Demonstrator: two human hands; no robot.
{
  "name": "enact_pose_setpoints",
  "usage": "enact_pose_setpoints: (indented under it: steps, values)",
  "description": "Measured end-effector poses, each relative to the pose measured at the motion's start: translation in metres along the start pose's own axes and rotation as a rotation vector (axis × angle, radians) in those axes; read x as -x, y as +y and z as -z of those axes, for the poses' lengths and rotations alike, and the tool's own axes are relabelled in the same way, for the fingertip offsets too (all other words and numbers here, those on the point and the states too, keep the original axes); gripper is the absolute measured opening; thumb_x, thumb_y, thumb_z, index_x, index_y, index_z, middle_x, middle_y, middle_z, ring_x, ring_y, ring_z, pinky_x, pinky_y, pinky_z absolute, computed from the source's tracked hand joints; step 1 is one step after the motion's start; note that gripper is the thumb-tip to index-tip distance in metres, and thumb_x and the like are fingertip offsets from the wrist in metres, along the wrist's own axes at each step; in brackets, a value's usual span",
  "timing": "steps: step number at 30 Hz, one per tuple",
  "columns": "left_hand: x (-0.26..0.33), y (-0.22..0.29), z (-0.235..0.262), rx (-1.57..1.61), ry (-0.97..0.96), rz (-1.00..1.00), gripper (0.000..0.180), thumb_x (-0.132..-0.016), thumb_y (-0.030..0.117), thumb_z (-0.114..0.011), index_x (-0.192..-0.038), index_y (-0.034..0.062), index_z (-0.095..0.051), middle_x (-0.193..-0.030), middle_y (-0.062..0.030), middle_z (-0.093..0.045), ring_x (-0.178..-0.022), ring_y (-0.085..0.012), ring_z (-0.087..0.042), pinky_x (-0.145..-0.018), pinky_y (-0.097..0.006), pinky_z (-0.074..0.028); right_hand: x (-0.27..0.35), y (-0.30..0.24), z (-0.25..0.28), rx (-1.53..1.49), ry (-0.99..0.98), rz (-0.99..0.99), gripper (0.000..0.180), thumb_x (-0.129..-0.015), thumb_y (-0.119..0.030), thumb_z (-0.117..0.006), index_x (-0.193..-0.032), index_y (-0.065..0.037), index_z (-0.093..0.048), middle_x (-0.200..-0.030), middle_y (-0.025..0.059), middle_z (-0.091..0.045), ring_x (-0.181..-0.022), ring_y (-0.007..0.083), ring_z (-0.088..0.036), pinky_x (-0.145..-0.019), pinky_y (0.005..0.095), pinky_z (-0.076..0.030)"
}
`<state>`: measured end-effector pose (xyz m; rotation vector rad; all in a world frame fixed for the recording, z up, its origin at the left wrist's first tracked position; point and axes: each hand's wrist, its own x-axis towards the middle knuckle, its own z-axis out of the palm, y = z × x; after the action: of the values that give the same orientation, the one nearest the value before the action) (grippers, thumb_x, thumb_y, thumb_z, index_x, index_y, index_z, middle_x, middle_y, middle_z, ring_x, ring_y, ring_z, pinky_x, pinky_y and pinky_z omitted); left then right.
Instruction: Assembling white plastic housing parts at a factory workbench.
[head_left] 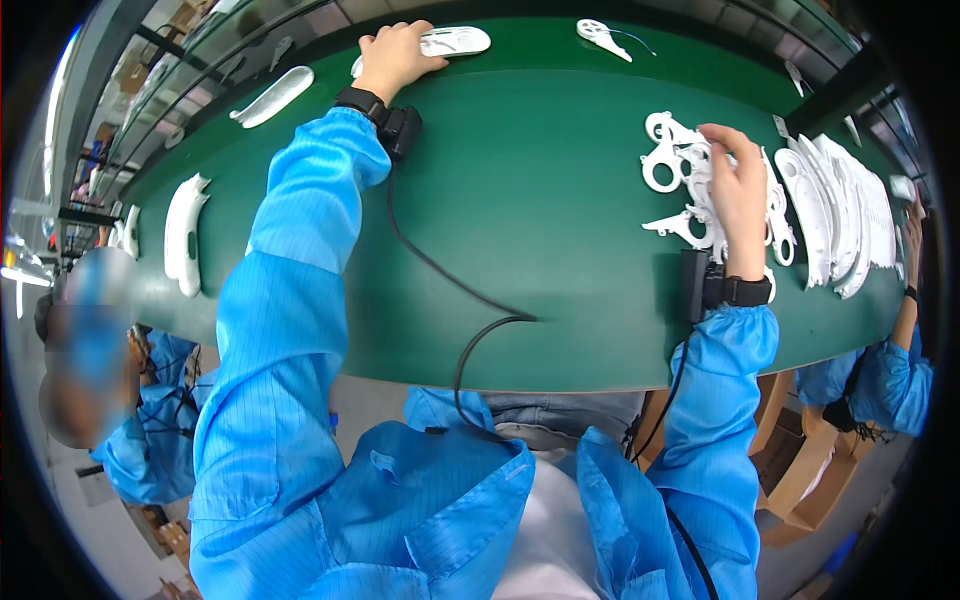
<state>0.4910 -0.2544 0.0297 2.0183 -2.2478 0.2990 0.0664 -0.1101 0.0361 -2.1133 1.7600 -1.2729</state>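
Blue sleeves are reaching across the foreground. My left hand is covering a white shell near the surface's far edge; my right hand is curving over loose white brackets toward the right edge. I am not able to tell whether either is grasping. Stacked shells are lying beyond; much seems left, nothing clearly finished.
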Motion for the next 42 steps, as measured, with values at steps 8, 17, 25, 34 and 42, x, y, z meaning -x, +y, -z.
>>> enact_pose_setpoints:
  steps: [8, 17, 25, 34, 42]
  values:
    - [-0.001, -0.104, 0.003, 0.026, 0.252, -0.055, 0.075, -0.081, 0.060, -0.063, -0.144, 0.0246, -0.045, -0.141, -0.0113, -0.052, -0.131, -0.0309, -0.048, -0.103, -0.060, -0.030, 0.012, -0.053, -0.011, 0.259, -0.140, 0.002, 0.019, -0.080, -0.024, -0.071, -0.087, -0.006, -0.071, -0.088, 0.0104, -0.064, -0.091, 0.0303, -0.056, -0.080, 0.0432, -0.043]
    - [0.085, -0.202, -0.011, -0.050, -0.055, 0.522, 0.083, -0.075, 0.056, -0.070, -0.146, 0.0268, -0.039, -0.143, -0.0076, -0.048, -0.134, -0.0341, -0.042, -0.106, -0.068, -0.024, 0.025, -0.064, -0.022, 0.381, -0.323, 0.071, 0.005, -0.075, -0.006, -0.073, -0.075, -0.004, -0.068, -0.088, 0.0051, -0.061, -0.092, 0.0257, -0.053, -0.077, 0.0406, -0.038]
    - [0.078, -0.169, 0.021, 0.372, 0.228, 0.084, 0.037, -0.095, 0.034, -0.056, -0.115, 0.0026, -0.062, -0.097, -0.0162, -0.070, -0.095, -0.0333, -0.066, -0.086, -0.039, -0.048, 0.030, -0.070, -0.034, -0.235, -0.502, 0.260, 0.012, -0.074, -0.002, -0.066, -0.079, -0.002, -0.056, -0.087, 0.0093, -0.058, -0.088, 0.0292, -0.051, -0.079, 0.0374, -0.044]
    - [0.162, 0.038, 0.075, 0.535, -0.250, -0.317, 0.025, -0.088, 0.018, -0.059, -0.101, -0.0023, -0.065, -0.072, -0.0166, -0.062, -0.068, -0.0223, -0.061, -0.065, -0.035, -0.048, 0.028, -0.061, -0.053, 0.117, -0.370, 0.352, 0.016, -0.081, -0.019, -0.071, -0.087, -0.006, -0.065, -0.085, 0.0063, -0.060, -0.092, 0.0278, -0.058, -0.076, 0.0416, -0.045]
    - [0.174, 0.073, 0.057, 0.863, -0.037, -0.119, 0.038, -0.080, 0.016, -0.065, -0.117, 0.0058, -0.063, -0.110, -0.0115, -0.065, -0.100, -0.0225, -0.062, -0.083, -0.034, -0.050, 0.037, -0.081, -0.046, -0.191, -0.235, 0.328, 0.015, -0.086, -0.011, -0.069, -0.097, -0.001, -0.068, -0.087, 0.0125, -0.066, -0.080, 0.0276, -0.063, -0.071, 0.0338, -0.049]
